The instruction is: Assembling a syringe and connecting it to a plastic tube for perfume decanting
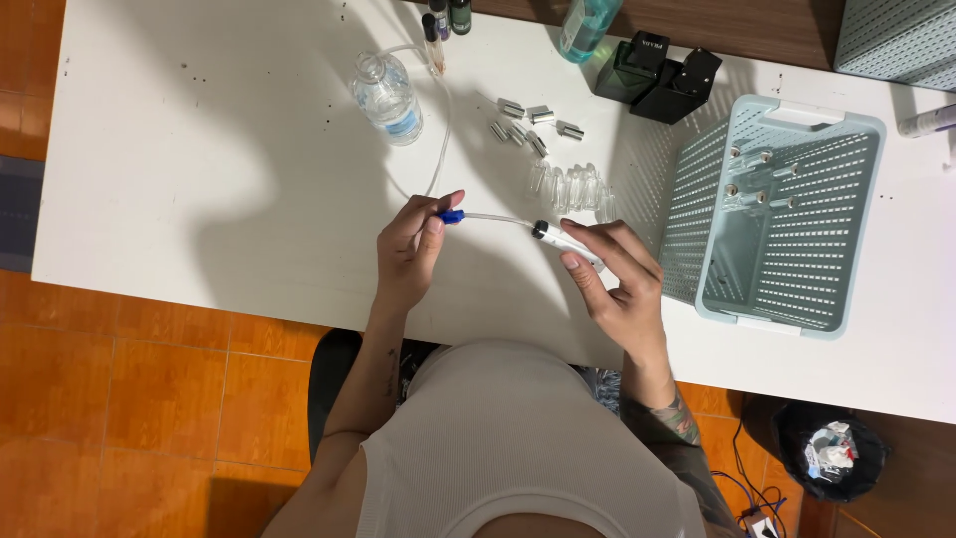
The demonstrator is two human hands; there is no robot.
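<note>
**Both Hands Engaged on Syringe and Tube at Front of Desk**

A white desk (pixel 199 179) carries all the items. The view is from overhead, with the person seated at the front edge.

Toward the rear edge, left of centre, a clear plastic water bottle (pixel 388 97) stands upright. Just beside it, at the rear edge, stand several small dark vials (pixel 446 18). A thin clear tube (pixel 441 139) runs from that area down toward the front.

The left hand (pixel 410 249) is closed in a pinch on a small blue fitting (pixel 452 215) at the end of the tube, thumb and fingertips holding it above the desk near the front edge. From the fitting, a short clear length leads right to a syringe (pixel 566 243) with a dark plunger tip. The right hand (pixel 615 274) grasps the syringe barrel, fingers wrapped along it, the forefinger extended.

Behind the hands, near the desk's centre, a group of small silver caps (pixel 528 122) lies scattered. Just in front of these, a row of small clear glass bottles (pixel 573 186) stands close together.

Further right at the rear edge are a teal glass bottle (pixel 588 25) and two black boxes (pixel 659 75), touching each other.

A pale blue perforated basket (pixel 787 289) sits toward the right edge, holding a few small clear bottles (pixel 757 179) at its rear end.

Below the desk at the right, a black waste bin (pixel 832 453) stands on the orange tiled floor (pixel 119 399).
</note>
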